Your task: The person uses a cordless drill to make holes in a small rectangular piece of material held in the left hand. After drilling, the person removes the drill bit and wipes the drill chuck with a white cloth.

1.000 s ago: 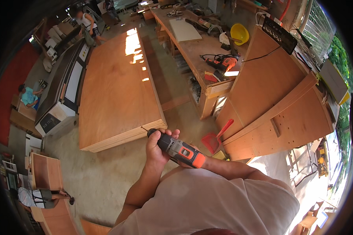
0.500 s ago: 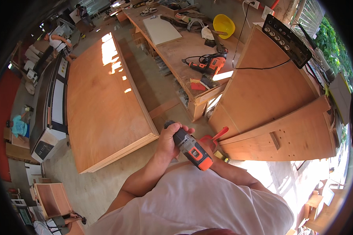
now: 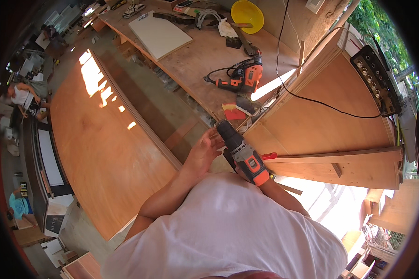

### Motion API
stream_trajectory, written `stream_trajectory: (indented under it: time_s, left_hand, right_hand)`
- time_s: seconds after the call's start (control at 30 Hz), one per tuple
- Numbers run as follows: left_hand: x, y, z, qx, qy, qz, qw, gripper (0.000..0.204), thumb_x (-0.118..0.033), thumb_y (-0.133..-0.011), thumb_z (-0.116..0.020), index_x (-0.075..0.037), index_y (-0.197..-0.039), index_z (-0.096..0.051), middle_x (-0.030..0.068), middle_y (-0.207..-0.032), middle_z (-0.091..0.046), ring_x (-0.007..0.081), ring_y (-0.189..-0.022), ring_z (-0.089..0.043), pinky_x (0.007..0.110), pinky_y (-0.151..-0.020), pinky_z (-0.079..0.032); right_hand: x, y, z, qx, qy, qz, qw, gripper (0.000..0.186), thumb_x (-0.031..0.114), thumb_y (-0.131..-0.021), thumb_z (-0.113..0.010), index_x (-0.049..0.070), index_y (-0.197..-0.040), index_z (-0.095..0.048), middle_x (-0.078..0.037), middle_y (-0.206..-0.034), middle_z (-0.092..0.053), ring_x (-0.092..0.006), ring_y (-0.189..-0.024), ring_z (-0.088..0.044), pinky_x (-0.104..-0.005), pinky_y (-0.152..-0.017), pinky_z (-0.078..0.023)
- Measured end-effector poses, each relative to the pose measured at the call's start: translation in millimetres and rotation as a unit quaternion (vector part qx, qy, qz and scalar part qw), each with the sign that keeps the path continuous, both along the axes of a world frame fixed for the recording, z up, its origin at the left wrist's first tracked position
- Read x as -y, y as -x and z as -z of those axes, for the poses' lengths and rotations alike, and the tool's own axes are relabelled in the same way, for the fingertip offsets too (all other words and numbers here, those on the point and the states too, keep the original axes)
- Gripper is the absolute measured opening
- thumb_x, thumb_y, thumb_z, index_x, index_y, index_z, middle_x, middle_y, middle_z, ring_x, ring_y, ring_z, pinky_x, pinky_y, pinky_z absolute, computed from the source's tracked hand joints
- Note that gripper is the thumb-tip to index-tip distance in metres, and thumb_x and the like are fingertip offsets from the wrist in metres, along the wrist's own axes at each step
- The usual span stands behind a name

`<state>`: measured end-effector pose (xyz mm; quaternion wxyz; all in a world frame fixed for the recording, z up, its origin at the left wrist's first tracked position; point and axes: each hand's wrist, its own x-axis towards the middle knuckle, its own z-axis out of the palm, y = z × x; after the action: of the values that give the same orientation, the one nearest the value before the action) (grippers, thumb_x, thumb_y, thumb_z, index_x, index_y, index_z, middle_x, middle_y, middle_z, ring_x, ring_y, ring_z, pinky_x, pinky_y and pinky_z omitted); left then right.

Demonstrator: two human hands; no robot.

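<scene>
An orange, black and grey cordless drill [image 3: 246, 158] is in front of my torso, its chuck pointing up and left. My right hand [image 3: 241, 170] grips it from underneath, mostly hidden by the tool. My left hand [image 3: 205, 151] is just left of the chuck with fingers apart and slightly bent; I cannot tell whether the fingertips touch it. Beyond the drill, a corded orange power tool [image 3: 239, 79] lies on the workbench [image 3: 209, 46], with a red-and-yellow piece [image 3: 233, 111] near the bench end.
A plywood stack [image 3: 97, 158] stands left beside a long machine [image 3: 30, 153]. Plywood panels [image 3: 321, 121] stand right, with a black switch box [image 3: 375, 79] and hanging cord. A yellow hard hat [image 3: 246, 16] lies on the bench. Co-workers [image 3: 25, 97] are at the left.
My left hand has loosened from around the drill's front. The drill has swung more upright and moved rightward, and my view has turned toward the bench and right-hand panels.
</scene>
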<state>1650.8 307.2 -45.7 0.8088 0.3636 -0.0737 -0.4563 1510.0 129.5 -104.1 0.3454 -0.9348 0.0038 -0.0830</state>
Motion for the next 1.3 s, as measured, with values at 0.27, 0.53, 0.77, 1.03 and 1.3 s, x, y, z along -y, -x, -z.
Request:
stream_trajectory:
  time_s: [0.27,0.53,0.77,1.03,1.3]
  left_hand:
    - [-57,-84,98,0.023,-0.362,-0.002,0.932,0.026,-0.033,-0.094,-0.058,-0.008,-0.102,-0.058,0.0042,-0.096,-0.063,0.0161,-0.09,-0.059,0.03,-0.078,-0.044]
    - [-9,-128,106,0.159,-0.378,0.013,0.912,0.038,-0.031,-0.093,-0.06,-0.002,-0.07,-0.056,0.0026,-0.067,-0.059,0.0118,-0.062,-0.057,0.027,-0.06,-0.045]
    - [81,-127,98,0.525,-0.432,0.099,0.727,0.025,-0.026,-0.085,-0.067,-0.002,-0.087,-0.062,0.0096,-0.079,-0.064,0.028,-0.075,-0.063,0.039,-0.065,-0.048]
    - [190,-110,95,0.806,-0.29,0.133,0.498,0.05,-0.032,-0.074,-0.077,-0.009,-0.114,-0.058,0.0111,-0.116,-0.055,0.0299,-0.111,-0.053,0.047,-0.086,-0.045]
    - [229,-98,119,0.837,-0.309,0.197,0.407,0.038,-0.029,-0.079,-0.071,-0.009,-0.108,-0.059,0.0121,-0.105,-0.056,0.0315,-0.097,-0.058,0.045,-0.083,-0.048]
  right_hand:
    - [4,-8,13,0.044,-0.1,0.159,0.981,0.014,0.01,-0.079,-0.066,0.006,-0.092,-0.061,-0.004,-0.077,-0.06,-0.0184,-0.067,-0.058,-0.0344,-0.06,-0.046]
    - [38,2,35,-0.021,-0.115,0.274,0.955,0.022,0.014,-0.075,-0.067,0.012,-0.096,-0.064,-0.006,-0.088,-0.064,-0.0253,-0.082,-0.063,-0.0377,-0.068,-0.05]
    - [64,15,29,0.002,-0.201,0.31,0.929,0.021,0.014,-0.075,-0.066,0.012,-0.096,-0.065,-0.008,-0.09,-0.065,-0.0293,-0.085,-0.063,-0.042,-0.071,-0.05]
    - [72,45,52,-0.037,-0.017,0.33,0.943,0.024,0.021,-0.077,-0.065,0.014,-0.099,-0.065,-0.015,-0.099,-0.063,-0.0374,-0.091,-0.059,-0.0488,-0.073,-0.049]
    - [71,43,56,-0.269,0.167,0.341,0.885,0.032,0.02,-0.074,-0.065,0.014,-0.106,-0.066,-0.014,-0.098,-0.064,-0.0363,-0.09,-0.06,-0.049,-0.075,-0.05]
